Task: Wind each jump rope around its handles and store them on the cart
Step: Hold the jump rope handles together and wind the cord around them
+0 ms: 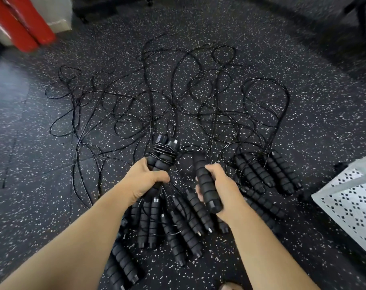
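Observation:
My left hand [145, 178] grips a pair of black foam handles [162, 158] held together, with black cord wound round their upper ends. My right hand [221, 185] holds a single black ribbed handle [205, 181], whose cord runs off its far end toward the floor. Below and between my hands several more black handles [178, 222] lie in a heap on the speckled floor. Another group of handles [261, 172] lies to the right. A tangle of thin black ropes [167, 97] spreads over the floor beyond my hands.
A white perforated metal cart [349, 201] stands at the right edge, close to the right group of handles. Red padded cylinders [25, 21] lean at the top left. Dark equipment sits along the back. The floor [31, 164] is black speckled rubber.

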Action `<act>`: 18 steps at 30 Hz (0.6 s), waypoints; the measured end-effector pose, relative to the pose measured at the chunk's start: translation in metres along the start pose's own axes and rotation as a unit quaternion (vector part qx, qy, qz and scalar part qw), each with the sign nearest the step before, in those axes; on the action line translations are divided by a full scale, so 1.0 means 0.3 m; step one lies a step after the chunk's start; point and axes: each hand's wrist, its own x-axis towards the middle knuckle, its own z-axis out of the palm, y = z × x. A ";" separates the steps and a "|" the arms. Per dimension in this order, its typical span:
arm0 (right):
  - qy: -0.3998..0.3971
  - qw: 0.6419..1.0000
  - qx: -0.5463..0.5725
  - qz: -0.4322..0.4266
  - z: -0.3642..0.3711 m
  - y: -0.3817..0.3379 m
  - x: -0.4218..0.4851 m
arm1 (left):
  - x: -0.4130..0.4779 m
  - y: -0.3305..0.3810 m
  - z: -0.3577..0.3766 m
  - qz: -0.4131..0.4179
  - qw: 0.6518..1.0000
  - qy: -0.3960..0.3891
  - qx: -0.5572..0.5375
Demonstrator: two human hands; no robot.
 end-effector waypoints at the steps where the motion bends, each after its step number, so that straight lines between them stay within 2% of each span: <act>1: -0.034 0.999 -0.035 0.025 0.001 -0.019 -0.007 | 0.000 0.000 0.000 0.007 1.000 -0.002 0.005; 3: -0.089 0.986 -0.130 0.046 0.000 -0.045 -0.015 | 0.000 0.004 -0.004 0.020 1.000 -0.012 0.009; 6: -0.115 0.967 -0.220 0.058 0.003 -0.072 -0.011 | -0.005 0.016 -0.008 0.032 0.999 -0.029 0.011; 9: -0.135 0.958 -0.242 0.079 0.012 -0.108 0.009 | -0.014 0.028 -0.018 0.031 0.997 -0.056 0.036; 13: -0.168 0.925 -0.315 0.133 0.008 -0.153 0.039 | -0.017 0.028 -0.038 0.043 0.994 -0.071 0.074; 18: -0.173 0.932 -0.281 0.151 -0.027 -0.171 0.071 | -0.031 0.047 -0.048 0.060 0.992 -0.093 0.066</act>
